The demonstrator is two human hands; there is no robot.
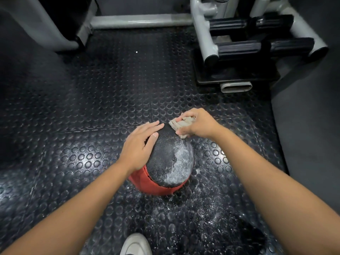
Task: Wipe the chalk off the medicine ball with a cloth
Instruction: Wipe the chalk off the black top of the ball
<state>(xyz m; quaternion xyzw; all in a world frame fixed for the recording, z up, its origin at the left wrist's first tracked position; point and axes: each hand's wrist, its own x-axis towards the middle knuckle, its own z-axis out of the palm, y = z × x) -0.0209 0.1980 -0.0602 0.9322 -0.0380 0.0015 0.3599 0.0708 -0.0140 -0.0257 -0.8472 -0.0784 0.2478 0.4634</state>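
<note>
A black and red medicine ball [165,162] sits on the studded rubber floor in the middle of the view. White chalk covers the right side of its black textured panel. My left hand [140,143] rests flat on the ball's upper left, fingers straight. A bunched beige cloth [181,123] lies against the ball's far top right edge, and my right hand [196,124] grips it, fingers curled over it.
Chalk dust is scattered on the black studded floor [114,89] to the right of and below the ball. A grey gym machine frame with black foot pads [257,45] stands at the back right. A white shoe [136,244] shows at the bottom edge.
</note>
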